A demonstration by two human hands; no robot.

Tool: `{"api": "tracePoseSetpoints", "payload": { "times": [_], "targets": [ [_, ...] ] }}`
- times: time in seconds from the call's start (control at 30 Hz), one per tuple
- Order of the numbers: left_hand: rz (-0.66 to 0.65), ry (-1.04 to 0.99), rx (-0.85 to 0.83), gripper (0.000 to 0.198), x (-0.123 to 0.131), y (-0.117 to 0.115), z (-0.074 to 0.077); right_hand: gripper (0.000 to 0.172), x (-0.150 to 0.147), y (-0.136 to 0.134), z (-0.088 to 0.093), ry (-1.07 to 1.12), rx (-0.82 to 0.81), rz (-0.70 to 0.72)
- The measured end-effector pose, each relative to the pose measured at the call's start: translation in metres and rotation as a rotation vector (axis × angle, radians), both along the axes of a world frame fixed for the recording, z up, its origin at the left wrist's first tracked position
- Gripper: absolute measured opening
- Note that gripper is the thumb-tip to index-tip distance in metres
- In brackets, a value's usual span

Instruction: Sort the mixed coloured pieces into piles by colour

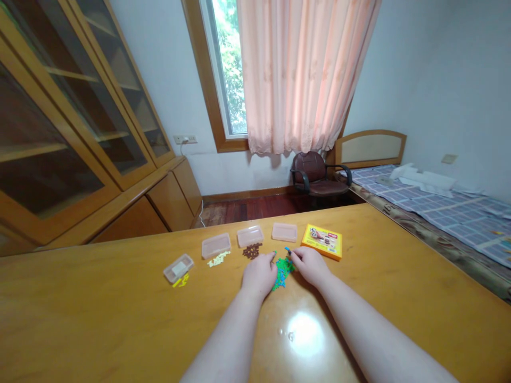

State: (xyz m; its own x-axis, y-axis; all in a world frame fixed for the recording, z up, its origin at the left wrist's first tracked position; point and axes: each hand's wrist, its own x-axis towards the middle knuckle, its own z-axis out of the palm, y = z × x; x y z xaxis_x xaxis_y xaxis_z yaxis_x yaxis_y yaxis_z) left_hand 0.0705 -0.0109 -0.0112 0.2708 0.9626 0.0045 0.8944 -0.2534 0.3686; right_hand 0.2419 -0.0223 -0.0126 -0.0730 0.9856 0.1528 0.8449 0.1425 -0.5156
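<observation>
A pile of small green and blue pieces point(282, 274) lies on the table between my two hands. At its left edge is my left hand point(259, 276), fingers closed in a pinch, with a small green piece point(275, 253) at the fingertips. On the other side my right hand point(310, 264) pinches a small blue piece point(287, 249) above the far edge of the pile. Brown pieces point(252, 251) lie just beyond my left hand. Farther left are cream pieces point(219, 259) and yellow pieces point(181, 281). The exact shape of the pieces is too small to make out.
Four-sided clear plastic boxes point(216, 246) stand in a row along the table's point(120, 319) far side. A yellow printed box point(321, 241) lies beyond my right hand. Past the table are a brown armchair point(315, 173), a bed point(439, 207) and a glass-doored cabinet point(88, 106).
</observation>
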Motion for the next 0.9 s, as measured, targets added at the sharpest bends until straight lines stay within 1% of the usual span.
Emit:
{"api": "tracePoseSetpoints", "payload": {
  "times": [0.07, 0.13, 0.23, 0.33, 0.43, 0.6, 0.7, 0.8, 0.9],
  "targets": [
    [-0.014, 0.018, -0.020, 0.039, 0.000, -0.001, 0.002, 0.041, 0.002, 0.002, 0.000, 0.007, 0.019, 0.022],
    [-0.046, 0.034, -0.026, 0.038, 0.000, -0.002, 0.004, 0.036, 0.003, 0.003, -0.002, -0.001, 0.054, 0.078],
    [-0.097, 0.055, -0.017, 0.035, 0.002, -0.004, 0.008, 0.039, 0.001, 0.004, -0.005, -0.116, 0.067, 0.157],
    [-0.094, 0.074, -0.011, 0.032, 0.005, -0.007, 0.010, 0.043, -0.006, 0.003, -0.007, -0.247, 0.066, 0.162],
    [-0.057, 0.093, 0.003, 0.031, 0.006, -0.007, 0.010, 0.041, -0.013, 0.003, -0.009, -0.294, 0.080, 0.163],
    [0.006, 0.100, 0.020, 0.032, 0.003, -0.004, 0.006, 0.035, -0.009, 0.005, -0.008, -0.245, 0.076, 0.139],
    [0.032, 0.103, 0.010, 0.031, 0.001, -0.002, 0.003, 0.038, -0.003, 0.006, -0.005, -0.167, 0.061, 0.176],
    [0.069, 0.072, 0.020, 0.034, 0.000, -0.001, 0.003, 0.037, -0.002, 0.005, -0.004, -0.094, 0.111, 0.203],
    [0.079, 0.058, 0.020, 0.031, 0.000, -0.001, 0.005, 0.033, -0.004, 0.003, -0.004, -0.107, 0.144, 0.187]
  ]
}}
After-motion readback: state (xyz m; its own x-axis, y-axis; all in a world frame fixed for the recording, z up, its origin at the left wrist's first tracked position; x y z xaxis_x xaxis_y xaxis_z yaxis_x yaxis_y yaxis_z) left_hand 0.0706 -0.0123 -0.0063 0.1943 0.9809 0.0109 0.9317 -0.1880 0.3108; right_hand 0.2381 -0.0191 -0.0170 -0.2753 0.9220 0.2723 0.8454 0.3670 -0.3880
